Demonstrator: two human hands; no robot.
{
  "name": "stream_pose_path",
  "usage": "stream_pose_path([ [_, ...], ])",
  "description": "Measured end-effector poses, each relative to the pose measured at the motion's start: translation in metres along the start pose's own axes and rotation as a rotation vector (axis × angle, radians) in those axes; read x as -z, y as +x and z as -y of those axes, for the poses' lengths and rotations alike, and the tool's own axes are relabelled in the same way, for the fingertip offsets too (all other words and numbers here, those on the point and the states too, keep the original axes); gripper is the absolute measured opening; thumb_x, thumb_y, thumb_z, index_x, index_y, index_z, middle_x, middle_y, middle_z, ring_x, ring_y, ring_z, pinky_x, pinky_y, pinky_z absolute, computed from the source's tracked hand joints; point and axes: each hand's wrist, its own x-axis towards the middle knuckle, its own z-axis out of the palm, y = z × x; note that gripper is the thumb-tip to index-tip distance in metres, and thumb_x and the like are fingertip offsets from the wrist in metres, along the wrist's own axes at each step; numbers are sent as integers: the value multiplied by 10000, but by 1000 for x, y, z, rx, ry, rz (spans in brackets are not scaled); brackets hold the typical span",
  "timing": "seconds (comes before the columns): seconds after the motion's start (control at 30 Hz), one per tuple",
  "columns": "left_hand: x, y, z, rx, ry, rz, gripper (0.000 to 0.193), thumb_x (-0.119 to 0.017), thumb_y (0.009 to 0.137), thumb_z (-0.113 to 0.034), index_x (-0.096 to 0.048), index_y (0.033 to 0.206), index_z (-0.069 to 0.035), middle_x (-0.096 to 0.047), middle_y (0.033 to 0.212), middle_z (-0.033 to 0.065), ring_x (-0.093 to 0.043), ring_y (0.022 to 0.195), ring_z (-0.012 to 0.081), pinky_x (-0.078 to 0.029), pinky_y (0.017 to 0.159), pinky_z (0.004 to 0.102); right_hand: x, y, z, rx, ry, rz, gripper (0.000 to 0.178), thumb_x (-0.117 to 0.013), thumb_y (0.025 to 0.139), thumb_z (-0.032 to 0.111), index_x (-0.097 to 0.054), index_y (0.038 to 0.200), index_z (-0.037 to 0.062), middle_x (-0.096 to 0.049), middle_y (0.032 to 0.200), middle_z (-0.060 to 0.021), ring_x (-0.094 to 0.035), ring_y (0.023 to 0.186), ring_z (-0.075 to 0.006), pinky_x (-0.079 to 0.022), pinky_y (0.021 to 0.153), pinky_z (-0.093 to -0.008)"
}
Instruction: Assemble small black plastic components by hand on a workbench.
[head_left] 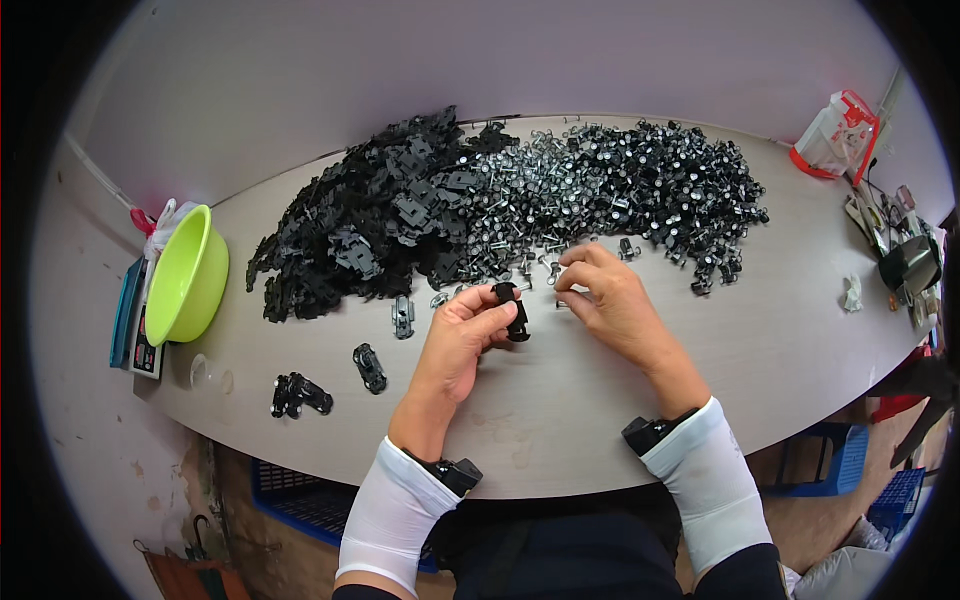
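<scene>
My left hand [462,340] grips a small black plastic part [512,310] between thumb and fingers, just above the table [560,420]. My right hand [612,300] rests to the right of it, fingertips pinched over small metal pieces [553,270] at the near edge of the piles; what it holds is too small to tell. Behind the hands lies a heap of flat black plastic parts [375,220] on the left and a heap of silvery metal-and-black pieces [630,185] on the right.
Finished-looking black pieces [298,395], [370,367], [403,315] lie loose at the left front. A lime-green bowl [188,275] sits on a scale at the left end. A red-and-white container [838,135] and assorted tools [900,250] occupy the right end. Blue crates [300,500] stand under the table.
</scene>
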Motion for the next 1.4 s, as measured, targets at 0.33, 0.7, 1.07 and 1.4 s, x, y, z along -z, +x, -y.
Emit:
stream_pose_path([
  [0.33, -1, -1, 1, -62, -221, -100, 109, -652, 933, -116, -569, 991, -76, -666, 908, 39, -658, 808, 131, -580, 704, 297, -10, -4, 29, 182, 122, -31, 150, -727, 766, 20, -641, 888, 42, -646, 1086, -109, -638, 935, -284, -524, 793, -361],
  [0.7, 0, -2, 5, -3, -220, -118, 111, -691, 909, -120, -602, 940, -60, -682, 900, 43, -637, 772, 111, -510, 707, 235, -21, -7, 26, 214, -27, 24, 311, -733, 750, 25, -587, 1025, 31, -607, 953, -115, -602, 880, -308, -501, 780, -389],
  [1.07, -3, -5, 10, -59, -250, -112, 109, -690, 911, -128, -609, 937, -61, -676, 907, 42, -621, 796, 109, -485, 739, 228, -29, -9, 31, 106, 142, -65, 354, -721, 756, -7, -582, 1080, 31, -623, 953, -130, -629, 836, -316, -518, 734, -384],
  [1.4, -11, -7, 3, -55, -224, -107, 114, -651, 944, -155, -582, 974, -69, -677, 925, 49, -650, 819, 136, -534, 746, 284, -15, -6, 24, 80, 189, -5, 268, -741, 808, 105, -654, 1046, 18, -676, 975, -130, -662, 830, -279, -527, 738, -344],
])
